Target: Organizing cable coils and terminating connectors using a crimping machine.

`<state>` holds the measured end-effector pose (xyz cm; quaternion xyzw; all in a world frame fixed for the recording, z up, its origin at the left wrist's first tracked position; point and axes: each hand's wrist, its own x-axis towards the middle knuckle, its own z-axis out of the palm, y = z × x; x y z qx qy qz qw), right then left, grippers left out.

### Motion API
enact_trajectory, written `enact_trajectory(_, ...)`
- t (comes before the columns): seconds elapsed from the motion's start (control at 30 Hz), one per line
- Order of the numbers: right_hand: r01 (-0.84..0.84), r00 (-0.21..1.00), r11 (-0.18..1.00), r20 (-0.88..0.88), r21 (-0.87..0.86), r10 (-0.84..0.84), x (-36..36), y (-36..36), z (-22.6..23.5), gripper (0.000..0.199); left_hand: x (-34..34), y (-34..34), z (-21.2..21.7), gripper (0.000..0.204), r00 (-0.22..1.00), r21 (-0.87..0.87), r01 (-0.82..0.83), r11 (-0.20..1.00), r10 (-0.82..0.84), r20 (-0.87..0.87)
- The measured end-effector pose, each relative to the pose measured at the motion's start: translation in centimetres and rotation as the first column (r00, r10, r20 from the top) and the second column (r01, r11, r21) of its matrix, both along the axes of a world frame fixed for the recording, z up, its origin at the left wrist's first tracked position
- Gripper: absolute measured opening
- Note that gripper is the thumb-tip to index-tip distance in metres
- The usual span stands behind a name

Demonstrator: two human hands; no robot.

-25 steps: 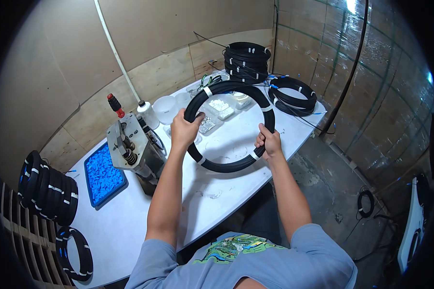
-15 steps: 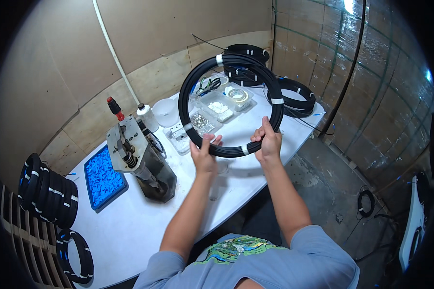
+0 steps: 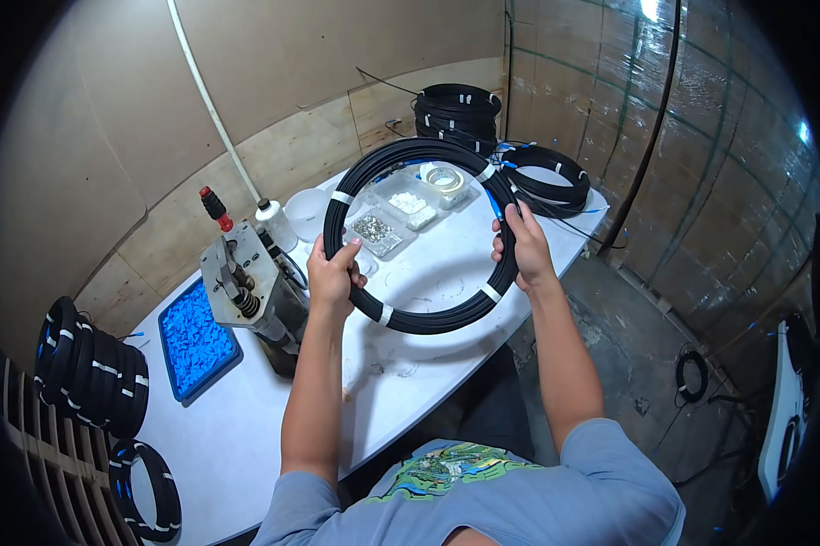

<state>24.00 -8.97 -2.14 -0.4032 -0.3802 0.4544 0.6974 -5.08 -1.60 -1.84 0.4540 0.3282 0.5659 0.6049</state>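
A large coil of black cable (image 3: pixel 428 322), bound at intervals with white tape, is held up above the white table. My left hand (image 3: pixel 334 273) wraps round its left side, thumb on the near face. On the right side of the ring, my right hand (image 3: pixel 524 244) is closed round the cable bundle. A short blue piece shows on the coil just above my right fingers. Through the ring appear a clear box of small metal parts (image 3: pixel 373 229) and a clear tray of white pieces (image 3: pixel 412 207).
To the left stand a metal press (image 3: pixel 251 282) with a red-and-black handle and a blue tray (image 3: pixel 190 391) of small blue parts. More cable coils are stacked at the far side (image 3: pixel 457 111), far right (image 3: pixel 544 189) and left edge (image 3: pixel 91 369). A white bottle (image 3: pixel 273 218) stands behind the press.
The coil has turned and come down toward me. My left hand has moved left and up along the ring, and my right hand has shifted slightly right and up.
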Motion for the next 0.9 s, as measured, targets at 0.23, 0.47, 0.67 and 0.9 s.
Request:
enact_trajectory(0.23,0.184,0.979,0.982,0.078,0.034,-0.186,-3.9,-2.7,1.3,0.051,-1.2,2.7,-1.3,0.027,0.993,-0.14,0.119,0.983,-0.119,0.011)
enact_trajectory(0.47,0.067,0.998,0.994,-0.011,-0.088,-0.068,-0.2,0.4,0.4,0.036,0.3,1.7,-0.6,0.023,0.999,-0.129,0.033,0.991,-0.038,-0.034)
enact_trajectory(0.67,-0.03,0.997,0.999,-0.077,-0.03,0.027,1.5,3.2,-2.9,0.033,1.5,0.3,0.5,0.027,0.973,0.113,-0.12,0.986,0.139,-0.184)
enact_trajectory(0.9,0.071,0.911,0.956,-0.409,0.283,0.054,-1.0,3.2,-5.5,0.027,0.4,0.9,-3.3,0.056,0.87,0.253,0.094,0.963,-0.203,0.449)
